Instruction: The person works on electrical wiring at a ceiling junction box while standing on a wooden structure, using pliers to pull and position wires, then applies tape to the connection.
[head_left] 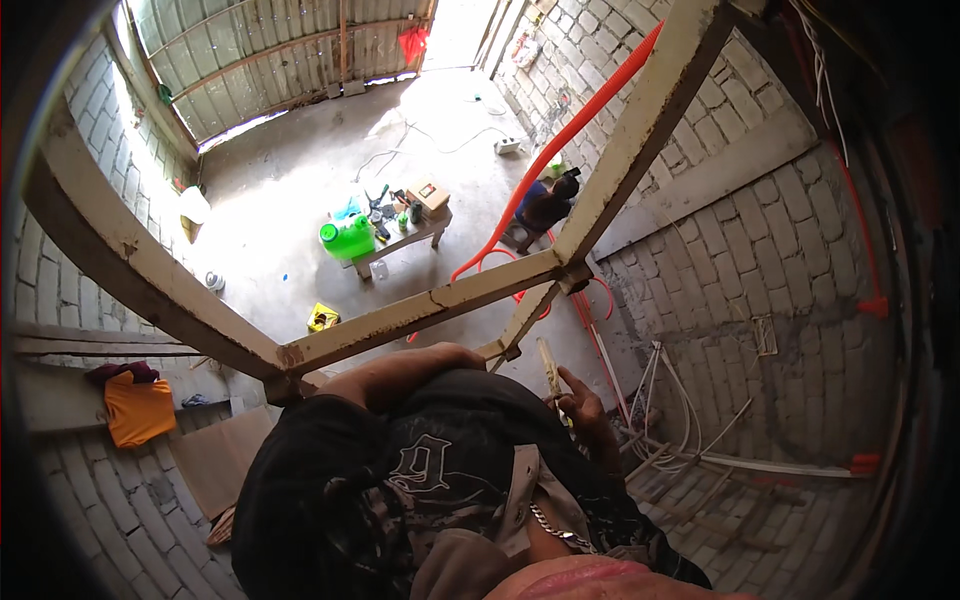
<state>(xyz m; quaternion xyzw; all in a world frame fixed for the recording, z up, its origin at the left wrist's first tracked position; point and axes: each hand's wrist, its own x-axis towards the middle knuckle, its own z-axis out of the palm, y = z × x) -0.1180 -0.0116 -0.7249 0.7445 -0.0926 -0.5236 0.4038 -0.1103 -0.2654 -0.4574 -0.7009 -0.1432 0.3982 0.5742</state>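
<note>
Gripping a pale, slim stick-like tool (549, 368), the right hand (585, 410) is curling its fingers around the lower end, index raised, just under the painted metal frame (420, 310). The left hand is lying out of sight behind the bent forearm (400, 370), so its fingers cannot be judged. Far below, one small table (405, 240) is carrying one brown cardboard box (428, 193), with one green jug (345, 238) standing beside it. One yellow package (322, 318) is lying on the floor, and another person (545, 203) is crouching by the brick wall (740, 270). One orange cloth (138, 408) is resting on a ledge.
</note>
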